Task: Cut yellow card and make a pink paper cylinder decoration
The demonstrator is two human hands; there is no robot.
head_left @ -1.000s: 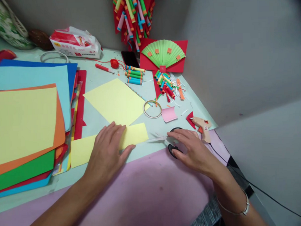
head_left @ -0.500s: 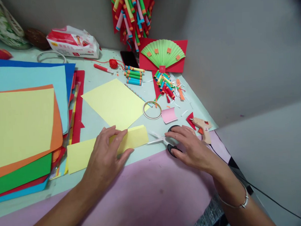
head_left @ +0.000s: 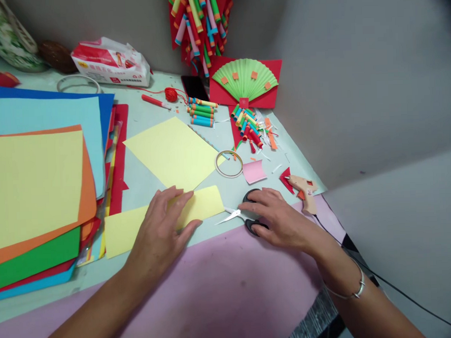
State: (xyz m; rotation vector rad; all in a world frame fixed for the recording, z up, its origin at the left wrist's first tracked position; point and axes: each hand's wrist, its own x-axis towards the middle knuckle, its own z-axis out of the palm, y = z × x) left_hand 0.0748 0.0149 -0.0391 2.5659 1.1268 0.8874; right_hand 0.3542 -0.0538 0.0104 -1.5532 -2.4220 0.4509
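My left hand (head_left: 163, 225) rests with its fingers apart on a long yellow paper strip (head_left: 208, 201), pressing it to the table. My right hand (head_left: 277, 216) has its fingers around the black handles of the scissors (head_left: 230, 217), whose blades point left near the strip's right end. Behind the strip lies a larger yellow sheet (head_left: 173, 151), turned cornerwise. A tape roll (head_left: 217, 164) and a small pink paper piece (head_left: 254, 172) are just beyond the scissors.
Stacked coloured sheets (head_left: 34, 190) cover the left side. At the right lies a glue gun (head_left: 303, 191) with its cable. Farther back are paper rolls (head_left: 201, 112), a phone (head_left: 195, 87), a green fan (head_left: 244, 79) and a tissue pack (head_left: 111, 64).
My right hand has shifted slightly left with the scissors, and the blades now look closer together. The yellow strip has moved a little to the right under my left hand.
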